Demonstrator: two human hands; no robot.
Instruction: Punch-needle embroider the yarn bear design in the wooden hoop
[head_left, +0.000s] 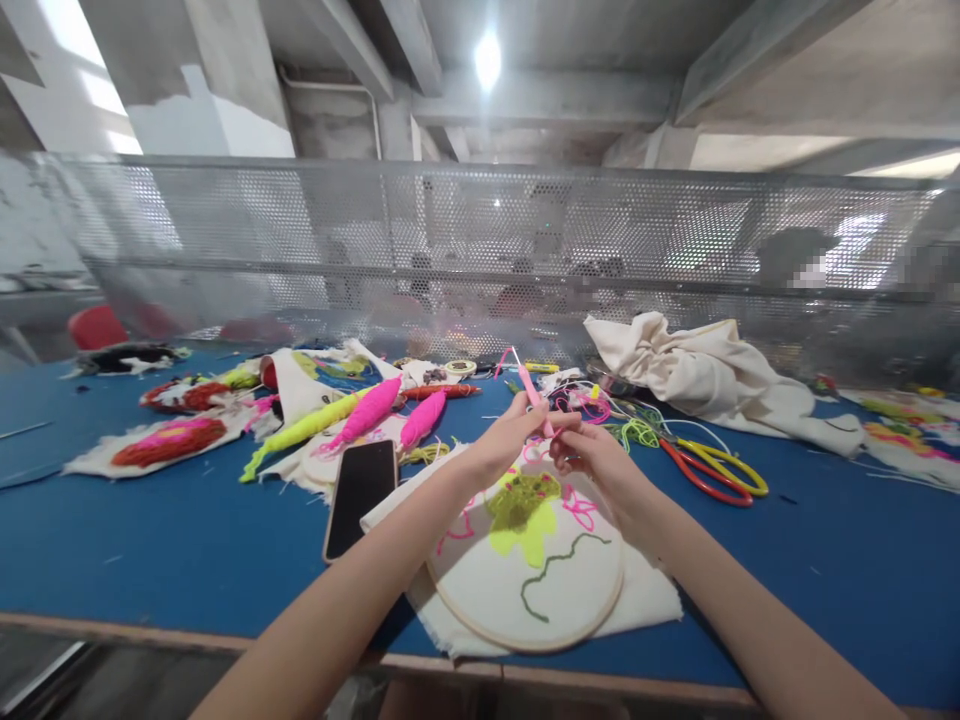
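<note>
A pink punch needle [529, 385] points up and away, its metal tip carrying a loop of pink yarn [504, 358]. My left hand [514, 435] is closed around its handle. Close beside the handle's lower end, my right hand [596, 462] has its fingertips pinched; what lies between them is too small to make out. Under both hands rests an embroidery hoop [555, 648] with white cloth stretched in it. The cloth bears a yellow-green flower [525, 510], pink outlined shapes [580, 508] and a wavy dark green line [559, 560].
Left of the hoop lies a black phone [362, 500]. Beyond it are pink yarn [375, 412] and yellow yarn [311, 430] bundles. Red-and-yellow-handled scissors [712, 468] lie on the right, before crumpled white cloth [690, 375]. A perforated metal screen [480, 230] stands behind the blue table [150, 540].
</note>
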